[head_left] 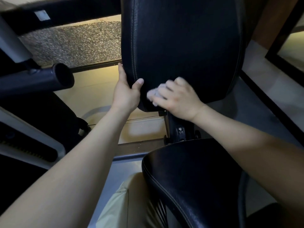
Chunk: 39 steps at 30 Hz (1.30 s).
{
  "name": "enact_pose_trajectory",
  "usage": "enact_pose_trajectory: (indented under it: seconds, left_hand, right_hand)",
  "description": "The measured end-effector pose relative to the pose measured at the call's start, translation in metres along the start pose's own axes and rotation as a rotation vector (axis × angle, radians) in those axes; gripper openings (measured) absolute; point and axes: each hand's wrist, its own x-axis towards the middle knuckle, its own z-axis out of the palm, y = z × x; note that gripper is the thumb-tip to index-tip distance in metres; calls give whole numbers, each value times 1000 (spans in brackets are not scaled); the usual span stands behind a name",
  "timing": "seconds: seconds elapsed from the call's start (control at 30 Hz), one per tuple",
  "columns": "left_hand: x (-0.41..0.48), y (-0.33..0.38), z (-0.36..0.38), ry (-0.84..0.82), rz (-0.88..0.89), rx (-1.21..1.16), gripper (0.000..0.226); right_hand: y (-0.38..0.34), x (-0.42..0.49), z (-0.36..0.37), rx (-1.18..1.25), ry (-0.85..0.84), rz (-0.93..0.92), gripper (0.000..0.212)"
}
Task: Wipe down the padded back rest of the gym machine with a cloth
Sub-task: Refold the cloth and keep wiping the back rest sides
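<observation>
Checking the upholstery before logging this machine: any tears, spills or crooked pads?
Nothing stands out. The back rest looks intact, seams straight; the left hand grips its edge, the right hand holds the cloth low against it. The seat pad shows faint pale scuffs.

Grey floor [256, 104]; gym machine frame [179, 130] on it

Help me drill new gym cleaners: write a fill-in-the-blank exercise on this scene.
1. The right hand holds a pale ____ against the back rest.
2. The left hand grips the back rest's ____ edge.
3. The right hand works at the back rest's ____ end.
4. The padded seat below the back rest is coloured ____.
Missing words: cloth; left; lower; black.
</observation>
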Motion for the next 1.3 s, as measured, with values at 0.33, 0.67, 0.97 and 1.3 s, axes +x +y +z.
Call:
enact_pose_trajectory:
  seconds: [0.33,0.67,0.97,1.3]
  left_hand:
    - [-1,-2,-1,8,19,27,79]
    - [-4,9,2,20,-39,51,76]
    - [-6,15,4,33,-77,65,73]
    - [-9,23,-3,5,-91,79,73]
  right_hand:
    - [15,8,-16,-40,-15,122,18]
    - [6,-15,-16,11,-63,126,24]
    - [14,5,-14,-10,-51,400,32]
    - [69,121,-7,-28,55,592,26]
